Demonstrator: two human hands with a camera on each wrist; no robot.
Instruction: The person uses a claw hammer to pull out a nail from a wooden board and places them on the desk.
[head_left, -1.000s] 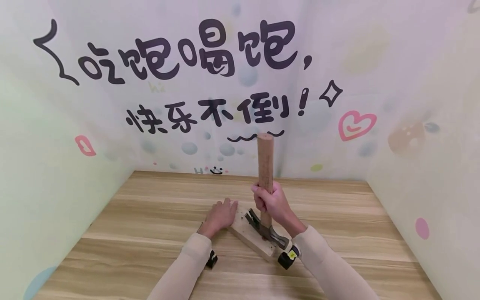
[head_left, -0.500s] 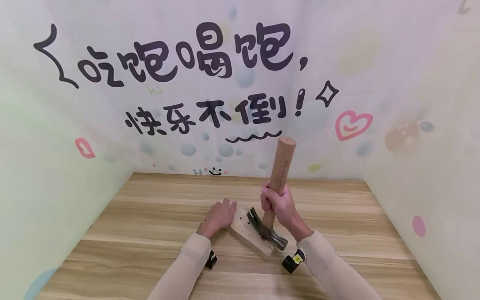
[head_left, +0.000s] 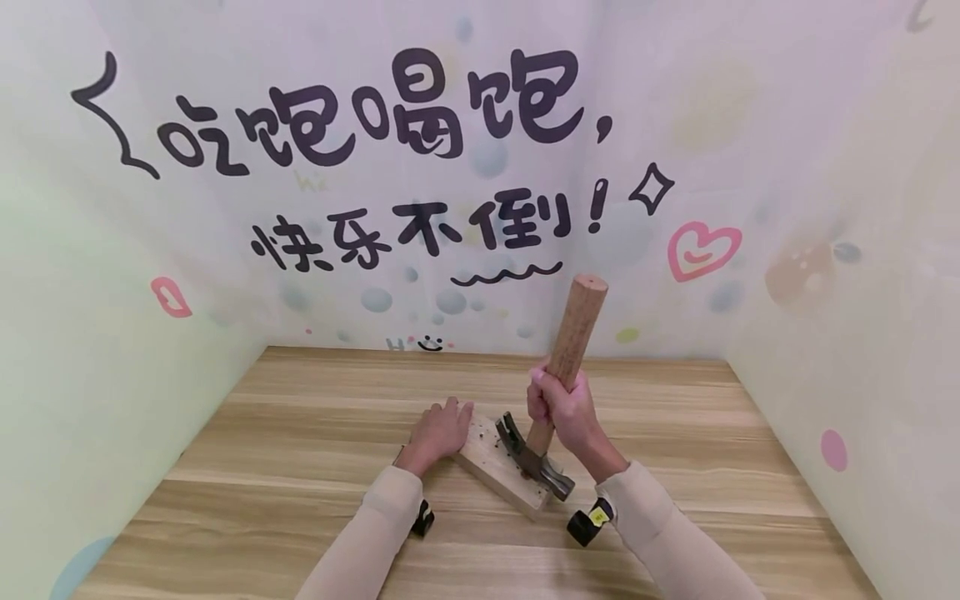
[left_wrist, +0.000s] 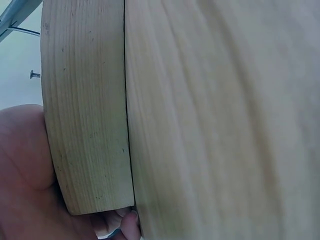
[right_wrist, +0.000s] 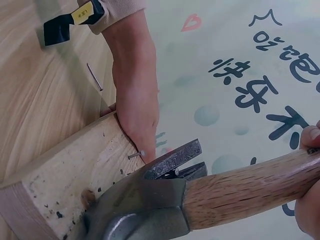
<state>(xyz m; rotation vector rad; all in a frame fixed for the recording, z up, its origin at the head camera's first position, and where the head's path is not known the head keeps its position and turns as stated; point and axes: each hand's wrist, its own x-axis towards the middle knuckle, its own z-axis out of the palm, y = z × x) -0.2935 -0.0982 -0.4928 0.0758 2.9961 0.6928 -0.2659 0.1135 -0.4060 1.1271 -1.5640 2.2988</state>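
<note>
My right hand (head_left: pixel 566 408) grips the wooden handle of a claw hammer (head_left: pixel 576 329). The hammer's steel head rests on a wooden board (head_left: pixel 495 475), claw pointing away to the left and handle tilted up to the right. Between the claw's prongs sits a nail (right_wrist: pixel 176 172); the left wrist view shows a nail shank (left_wrist: pixel 25 31) running from metal to the board. Another nail (right_wrist: pixel 135 155) sticks out of the board near my left hand. My left hand (head_left: pixel 438 429) holds the board's far end, palm on top and fingers curled over the end.
A loose nail (right_wrist: pixel 94 77) shows over the wood-grain table (head_left: pixel 262 467) beside the left wrist. Dark specks and small holes mark the board's top. A printed wall sheet (head_left: pixel 360 317) encloses the table at the back and both sides.
The hammer handle has tipped from upright to the right, my right hand moving right with it. The hammer head has stayed on the board. My left hand and the board have kept still.
</note>
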